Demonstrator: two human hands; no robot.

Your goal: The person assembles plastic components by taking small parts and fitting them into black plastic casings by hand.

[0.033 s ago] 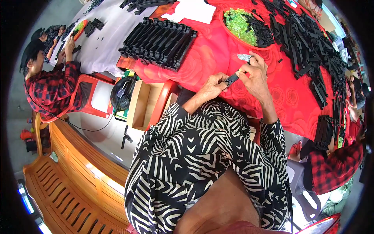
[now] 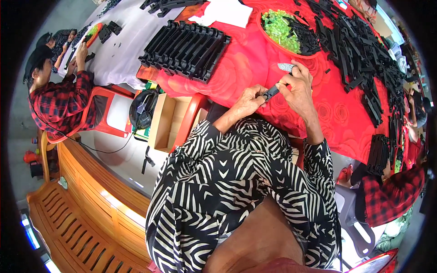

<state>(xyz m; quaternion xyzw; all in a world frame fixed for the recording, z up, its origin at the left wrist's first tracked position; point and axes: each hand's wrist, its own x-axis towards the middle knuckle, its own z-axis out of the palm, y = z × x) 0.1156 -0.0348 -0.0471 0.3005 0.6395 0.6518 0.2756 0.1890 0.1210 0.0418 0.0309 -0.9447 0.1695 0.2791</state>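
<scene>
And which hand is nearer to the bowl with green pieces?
Right. The right hand is just below the bowl in the picture; the left hand is farther down and to the left.

Bright light glares off the wooden bench (image 2: 98,192), which fisheye distortion bends near the dark rim.

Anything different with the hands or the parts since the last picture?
Nothing visibly changed. The left hand and right hand still hold the small black piece between them; the stacked black parts and the bowl of green pieces stayed put.
</scene>
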